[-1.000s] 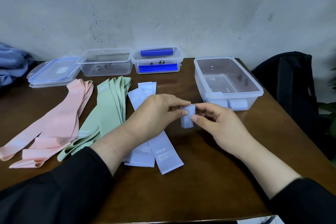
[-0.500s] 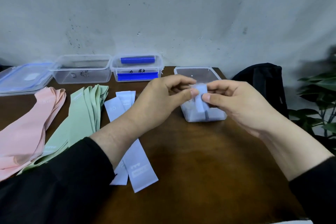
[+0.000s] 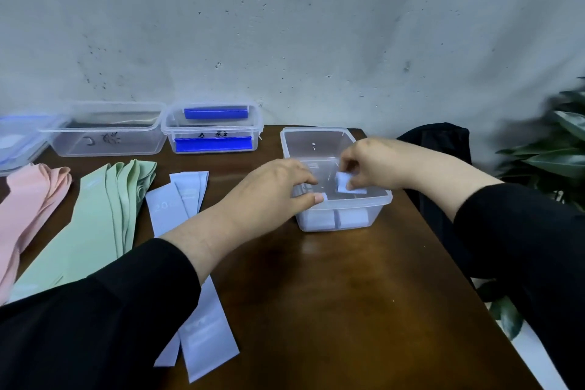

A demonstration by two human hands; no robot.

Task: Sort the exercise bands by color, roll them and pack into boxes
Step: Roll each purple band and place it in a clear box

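My right hand (image 3: pixel 376 165) pinches a rolled blue band (image 3: pixel 344 182) inside the clear box (image 3: pixel 373 198), above two rolls already at its front wall. Left hand (image 3: pixel 275 190): fingers curled at the box rim, holding nothing I can see. Flat blue bands (image 3: pixel 177 199), green bands (image 3: pixel 104 215), pink bands (image 3: pixel 28 203) lie on the brown table (image 3: pixel 348 294); grey wall (image 3: pixel 285 25) behind.

— What sort of room is this looking like?
— A plain indoor workroom: a scuffed grey wall (image 3: pixel 285 25) is backing a brown wooden table (image 3: pixel 348 294), a potted plant (image 3: pixel 557 161) is standing far right.
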